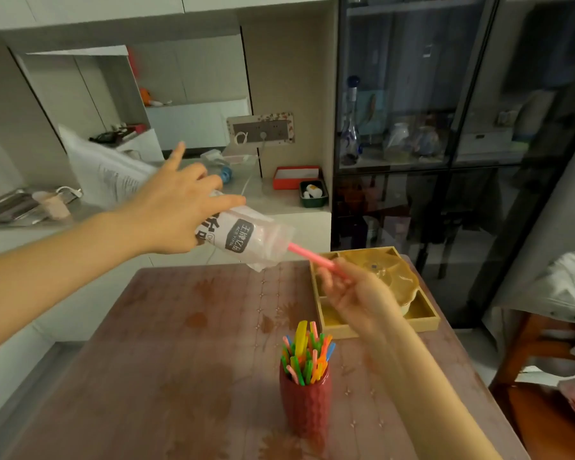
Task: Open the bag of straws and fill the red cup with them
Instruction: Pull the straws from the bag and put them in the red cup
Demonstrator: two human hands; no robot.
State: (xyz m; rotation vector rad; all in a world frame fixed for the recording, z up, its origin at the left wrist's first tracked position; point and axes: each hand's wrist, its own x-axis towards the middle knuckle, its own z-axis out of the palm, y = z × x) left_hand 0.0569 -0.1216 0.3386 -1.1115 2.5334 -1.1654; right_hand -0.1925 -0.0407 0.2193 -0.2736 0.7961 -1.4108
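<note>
"So, where is the bag of straws (246, 237) held?"

"It is gripped in the left hand (176, 207), raised above the far edge of the tabletop (180, 327) and tilted, with its open mouth turned down to the right. The fingers are curled round the upper part of the bag, and the forefinger is stuck out straight, away from it."

"And the right hand (352, 290)?"

"1 pink straw (307, 254) is pinched between its fingertips, close to the straw's lower end. The other end is seen inside the bag's mouth, so the straw is touched by both bag and hand."

"Where is the red cup (307, 403) found?"

"It is stood upright on the near part of the tabletop, beside the right forearm and well apart from the bag. It is packed with a bunch of coloured straws (307, 353) — green, yellow, orange, pink and blue ends are seen above the rim."

"What else can be made out?"

"A yellow wooden tray (412, 323) is set at the far right corner of the tabletop, with an amber dish (392, 273) laid in it — part of both is hidden by the right hand. Behind, a dark glass cabinet (445, 94) is seen, and a red box (296, 176) is placed on the pale ledge (279, 207) beside it."
</note>
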